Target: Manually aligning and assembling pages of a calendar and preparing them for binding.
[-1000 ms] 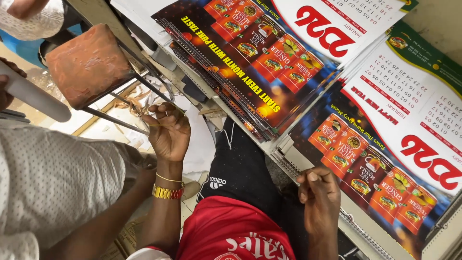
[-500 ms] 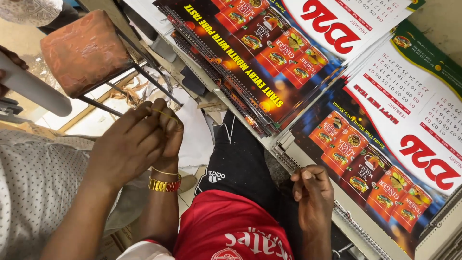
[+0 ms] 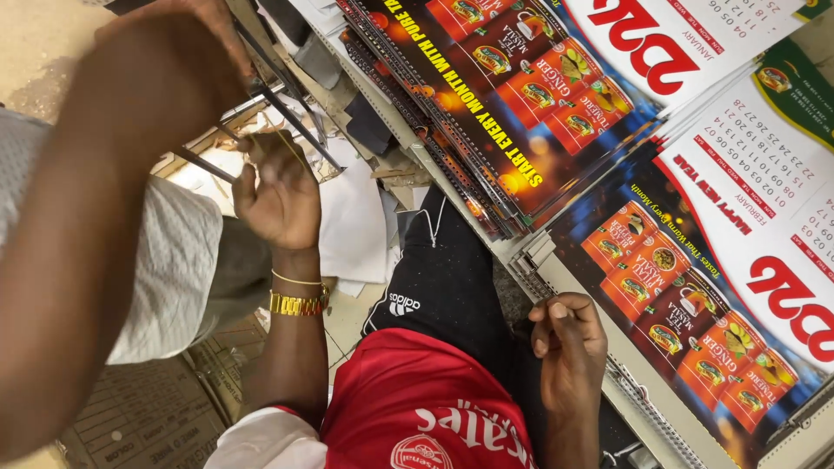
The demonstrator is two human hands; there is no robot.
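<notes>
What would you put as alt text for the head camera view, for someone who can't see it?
Seen from above, a seated person's left hand pinches thin wires near dark metal rods, while the right hand rests loosely closed beside a stack of wire-bound calendars with red and orange packet pictures. Another person's arm reaches across from the left.

We wear a red short-sleeved football shirt [image 3: 417, 408] with white lettering, a round crest at the chest and a white cuff at the sleeve end. Our black trousers [image 3: 452, 278] carry a small white logo on the thigh and a white drawstring. On our left wrist sit a gold link watch [image 3: 298, 304] and a thin gold bangle [image 3: 295, 280]. Our right wrist is bare.
</notes>
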